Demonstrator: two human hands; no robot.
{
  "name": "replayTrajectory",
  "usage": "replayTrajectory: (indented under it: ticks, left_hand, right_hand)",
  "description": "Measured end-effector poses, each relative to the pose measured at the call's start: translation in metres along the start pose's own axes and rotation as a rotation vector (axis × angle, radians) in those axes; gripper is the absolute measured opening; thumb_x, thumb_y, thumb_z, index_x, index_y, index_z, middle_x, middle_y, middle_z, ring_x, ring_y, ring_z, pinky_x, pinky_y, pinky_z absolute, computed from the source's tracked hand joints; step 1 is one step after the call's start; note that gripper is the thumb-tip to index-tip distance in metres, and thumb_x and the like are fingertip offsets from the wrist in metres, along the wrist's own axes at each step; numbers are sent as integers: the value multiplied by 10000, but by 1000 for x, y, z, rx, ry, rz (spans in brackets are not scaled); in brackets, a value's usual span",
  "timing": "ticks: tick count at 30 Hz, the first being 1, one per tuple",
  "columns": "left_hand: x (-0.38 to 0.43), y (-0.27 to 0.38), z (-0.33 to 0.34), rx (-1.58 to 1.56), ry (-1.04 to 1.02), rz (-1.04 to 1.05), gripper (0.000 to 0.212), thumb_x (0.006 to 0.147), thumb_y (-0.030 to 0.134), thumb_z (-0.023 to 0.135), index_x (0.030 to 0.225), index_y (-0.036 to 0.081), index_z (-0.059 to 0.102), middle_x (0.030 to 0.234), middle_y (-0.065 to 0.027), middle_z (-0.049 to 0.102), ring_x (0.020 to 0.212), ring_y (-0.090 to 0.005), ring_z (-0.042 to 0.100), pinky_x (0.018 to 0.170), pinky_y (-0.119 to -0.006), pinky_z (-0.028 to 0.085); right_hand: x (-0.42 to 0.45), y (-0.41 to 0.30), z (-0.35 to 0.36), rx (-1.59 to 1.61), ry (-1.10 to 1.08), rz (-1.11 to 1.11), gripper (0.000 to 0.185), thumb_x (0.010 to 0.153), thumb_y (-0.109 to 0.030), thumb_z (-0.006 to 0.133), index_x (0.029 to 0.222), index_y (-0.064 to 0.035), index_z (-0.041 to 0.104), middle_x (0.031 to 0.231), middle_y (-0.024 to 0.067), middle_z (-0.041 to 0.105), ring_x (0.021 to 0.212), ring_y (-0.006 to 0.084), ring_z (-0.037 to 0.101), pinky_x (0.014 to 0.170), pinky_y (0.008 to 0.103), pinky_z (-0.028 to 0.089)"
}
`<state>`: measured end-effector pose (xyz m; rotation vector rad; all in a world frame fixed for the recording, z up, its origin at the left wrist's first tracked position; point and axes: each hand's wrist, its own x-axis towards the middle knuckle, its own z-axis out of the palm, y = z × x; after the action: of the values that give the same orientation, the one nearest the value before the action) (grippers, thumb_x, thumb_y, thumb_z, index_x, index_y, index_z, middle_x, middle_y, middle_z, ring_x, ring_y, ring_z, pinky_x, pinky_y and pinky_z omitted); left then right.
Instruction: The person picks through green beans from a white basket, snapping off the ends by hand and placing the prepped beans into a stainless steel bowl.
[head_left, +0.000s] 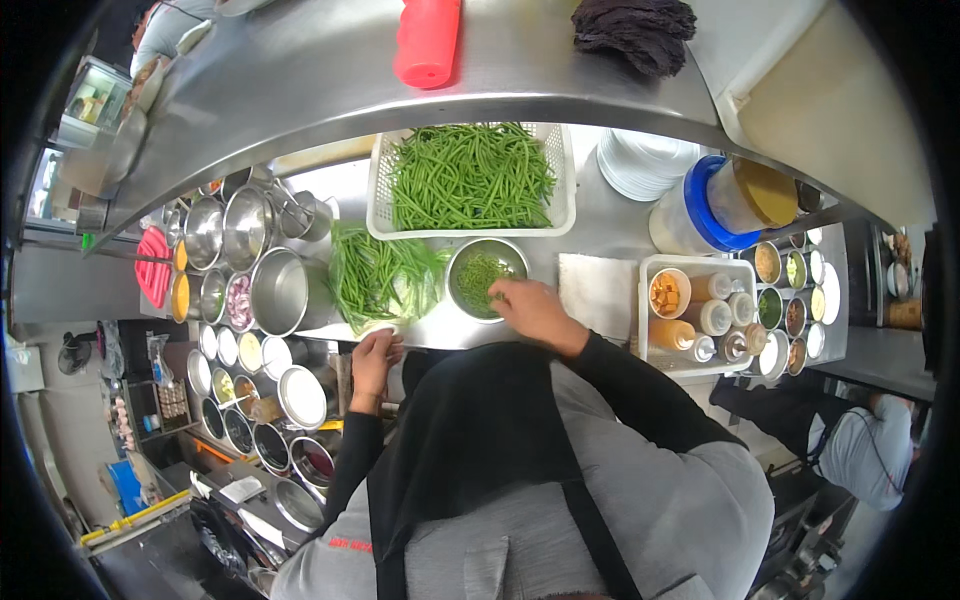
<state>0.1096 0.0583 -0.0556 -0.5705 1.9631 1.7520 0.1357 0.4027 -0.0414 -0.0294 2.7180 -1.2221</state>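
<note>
My right hand (538, 309) reaches over the right rim of a round steel bowl (453, 279). Its fingertips are bent together above finely cut green pieces (480, 274) inside; whether they pinch any is too small to tell. At the front edge of the steel counter, my left hand (373, 367) has its fingers curled near a small white edge, and its grip is unclear. Just beyond it lies a clear plastic bag (420, 281) with green beans (367, 270). Behind the bag and bowl stands a white perforated plastic crate (471, 233), heaped with long green beans (472, 176).
Steel pots (289, 292) and food containers crowd the left. A white cloth (596, 296), a tray (643, 315) of sauce bottles (709, 316), plates (645, 165) and a blue-lidded tub (686, 214) stand right. A steel shelf (510, 82) overhangs the back. Another person (862, 454) is at right.
</note>
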Motion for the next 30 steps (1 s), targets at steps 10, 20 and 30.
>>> replayTrajectory:
  ticks: [10, 20, 30]
  left_hand:
    - [-26, -50, -13, 148, -11, 174, 254, 998, 169, 639, 1159, -24, 676, 945, -80, 745, 791, -115, 664, 723, -257, 540]
    - [9, -12, -38, 21, 10, 277, 225, 1030, 157, 592, 1172, -1, 668, 996, -70, 739, 814, -124, 669, 752, -264, 538]
    - [3, -26, -44, -51, 6, 182, 225, 999, 134, 634, 1144, -33, 678, 961, -74, 739, 807, -107, 670, 743, -245, 539]
  right_hand:
    - [22, -20, 1, 115, 199, -358, 126, 953, -162, 615, 1021, -98, 700, 996, 106, 716, 928, 331, 687, 812, 432, 542]
    - [101, 171, -100, -142, 540, 170, 220, 970, -189, 583, 1080, -21, 675, 786, 147, 651, 692, 302, 646, 656, 418, 516]
    - [83, 166, -80, -443, 402, 386, 171, 945, -228, 634, 1015, -74, 651, 1051, 236, 686, 967, 426, 671, 811, 541, 523]
